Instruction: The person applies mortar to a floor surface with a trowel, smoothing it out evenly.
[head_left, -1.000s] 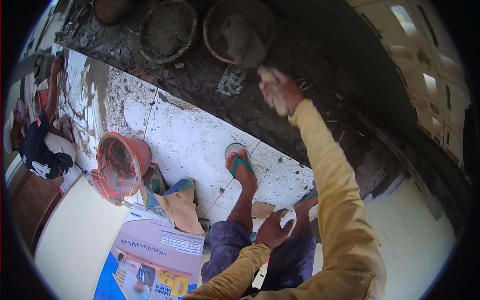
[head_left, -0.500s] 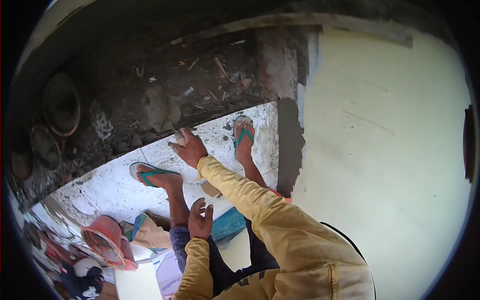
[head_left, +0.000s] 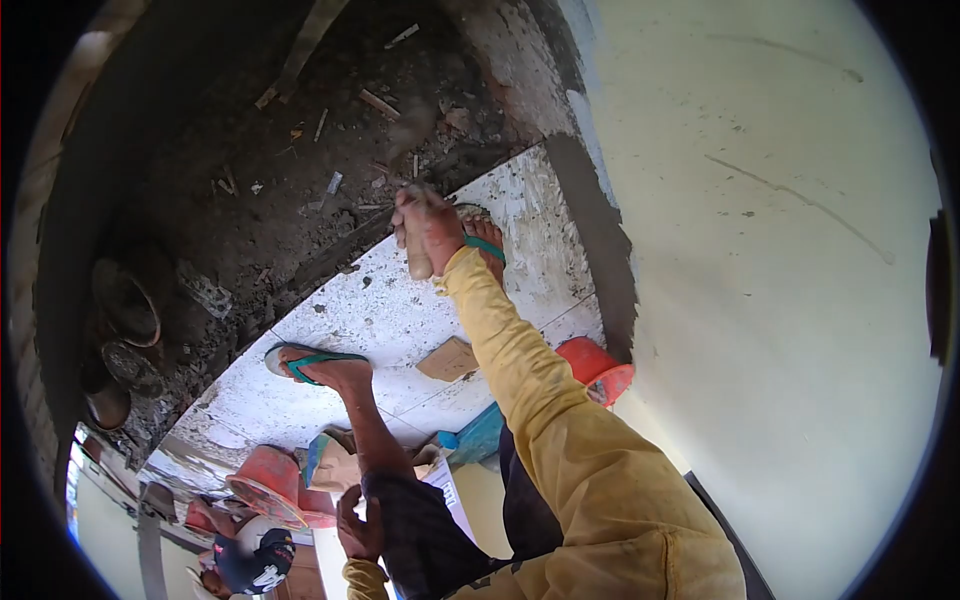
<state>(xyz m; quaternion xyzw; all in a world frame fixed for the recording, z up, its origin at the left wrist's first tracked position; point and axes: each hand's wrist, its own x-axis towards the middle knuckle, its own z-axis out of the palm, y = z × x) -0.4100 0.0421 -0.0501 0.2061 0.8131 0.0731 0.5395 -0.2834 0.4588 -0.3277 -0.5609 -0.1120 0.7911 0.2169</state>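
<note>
My right hand (head_left: 428, 232), in a yellow sleeve (head_left: 525, 365), reaches over the inner edge of the white tiles (head_left: 385, 310), beside my sandalled foot (head_left: 485, 240). Its fingers are curled and slightly blurred, with greyish matter about the tips; what they hold, if anything, I cannot make out. Low in the view, my left hand (head_left: 358, 525) hangs beside my dark-trousered leg, touching nothing that I can see. Its fingers are loosely bent and apart. My other foot (head_left: 325, 367), in a green-strapped sandal, rests on the tiles. Crumbs of dirt are scattered over them.
Dark rubble (head_left: 290, 190) borders the tiles, with round containers (head_left: 128, 300) at left. A brown flat piece (head_left: 448, 360), a red bucket (head_left: 595, 370) and another red bucket (head_left: 270, 485) stand around my legs. A pale wall (head_left: 760, 300) rises at right. A person in a dark cap (head_left: 255, 560) is lower left.
My right hand has moved up and right, from between my feet to beside the sandalled foot on the right. My left hand has dropped lower left. The camera view has shifted and turned.
</note>
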